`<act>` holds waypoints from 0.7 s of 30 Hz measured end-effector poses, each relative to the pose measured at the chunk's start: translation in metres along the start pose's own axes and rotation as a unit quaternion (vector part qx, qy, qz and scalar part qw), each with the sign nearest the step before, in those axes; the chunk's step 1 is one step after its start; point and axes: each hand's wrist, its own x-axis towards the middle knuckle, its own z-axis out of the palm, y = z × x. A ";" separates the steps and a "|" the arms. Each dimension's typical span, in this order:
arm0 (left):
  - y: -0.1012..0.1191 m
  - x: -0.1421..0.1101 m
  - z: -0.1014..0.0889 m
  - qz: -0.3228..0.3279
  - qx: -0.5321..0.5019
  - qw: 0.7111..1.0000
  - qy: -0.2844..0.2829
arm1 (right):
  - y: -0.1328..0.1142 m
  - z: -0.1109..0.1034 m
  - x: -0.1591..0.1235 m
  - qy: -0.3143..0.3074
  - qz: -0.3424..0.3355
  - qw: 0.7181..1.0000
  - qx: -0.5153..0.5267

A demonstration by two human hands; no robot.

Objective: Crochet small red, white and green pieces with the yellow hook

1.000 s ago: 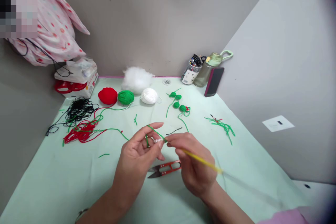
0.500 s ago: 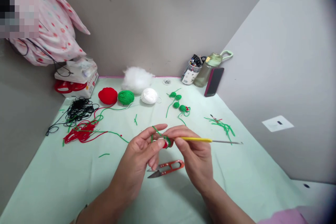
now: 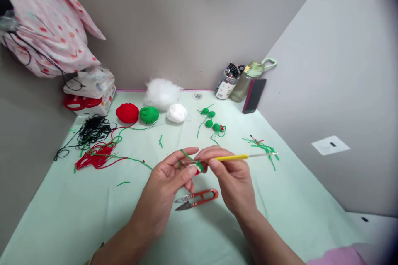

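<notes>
Between the thumb and fingers of my left hand (image 3: 171, 174) is a small crochet piece (image 3: 199, 168) in green, white and red. Green yarn (image 3: 186, 155) loops over the raised left index finger and runs back to the left across the table. My right hand (image 3: 231, 178) grips a crochet hook (image 3: 231, 157) by its yellow handle, fingers close against the piece. The hook's rear metal shaft points right; its working tip lies at the piece, partly hidden by fingers. Below the hands, thread snips (image 3: 199, 198) with orange handles lie on the cloth.
Red (image 3: 127, 113), green (image 3: 149, 114) and white yarn balls (image 3: 177, 113) stand at the back beside white stuffing (image 3: 162, 93). Tangled black (image 3: 95, 129) and red yarn (image 3: 96, 155) lie left. Small green crocheted balls (image 3: 209, 124), yarn scraps (image 3: 263, 147), a phone (image 3: 254, 96) and a bottle (image 3: 244, 85) are rightward.
The crochet hook has swung from slanting down-right to nearly level, tipping slightly upward at its right end. The crochet piece has turned, showing its red and white parts. The snips stay put.
</notes>
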 end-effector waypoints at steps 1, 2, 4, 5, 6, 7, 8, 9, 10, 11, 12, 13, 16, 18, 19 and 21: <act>-0.001 0.000 0.000 0.007 0.017 1.000 0.000 | 0.001 0.001 0.000 -0.002 0.005 1.000 -0.003; -0.002 -0.001 0.001 0.011 0.033 0.999 -0.001 | 0.001 0.001 0.000 0.002 0.011 1.000 0.000; -0.003 -0.001 0.000 0.016 0.056 0.998 -0.003 | 0.000 0.001 0.000 0.016 0.031 0.999 0.028; -0.002 -0.001 0.000 0.018 0.063 0.998 -0.002 | -0.001 0.001 0.001 0.021 0.043 0.998 0.049; -0.002 -0.001 0.000 0.021 0.068 0.997 0.000 | -0.002 0.001 0.001 0.024 0.052 0.996 0.068; -0.001 -0.001 -0.001 0.024 0.072 0.997 0.003 | -0.003 0.000 0.002 0.025 0.059 0.995 0.082; -0.001 -0.002 -0.002 0.027 0.074 0.997 0.008 | -0.004 0.000 0.002 0.026 0.061 0.994 0.088; -0.001 -0.002 -0.002 0.029 0.076 0.997 0.013 | -0.005 0.000 0.001 0.026 0.056 0.995 0.084; -0.001 -0.002 -0.003 0.030 0.080 0.996 0.016 | -0.006 0.000 0.000 0.026 0.044 0.996 0.068; -0.001 -0.002 -0.003 0.033 0.084 0.996 0.018 | -0.007 0.000 -0.002 0.028 0.027 0.998 0.040; -0.001 -0.002 -0.004 0.037 0.089 0.995 0.020 | -0.008 0.000 -0.004 0.030 0.007 1.000 0.004; -0.002 -0.002 -0.004 0.042 0.094 0.994 0.021 | -0.009 0.000 -0.006 0.031 -0.017 0.999 -0.038; -0.005 -0.001 -0.004 0.069 0.106 0.991 0.032 | -0.010 0.001 -0.012 0.009 -0.116 0.979 -0.167; -0.008 -0.001 -0.003 0.086 0.108 0.990 0.038 | -0.009 0.002 -0.014 -0.021 -0.199 0.947 -0.250; -0.010 -0.002 -0.002 0.091 0.103 0.990 0.036 | -0.009 0.003 -0.014 -0.035 -0.238 0.924 -0.297; -0.011 -0.003 -0.001 0.077 0.077 0.994 0.026 | -0.008 0.005 -0.015 -0.048 -0.303 0.868 -0.390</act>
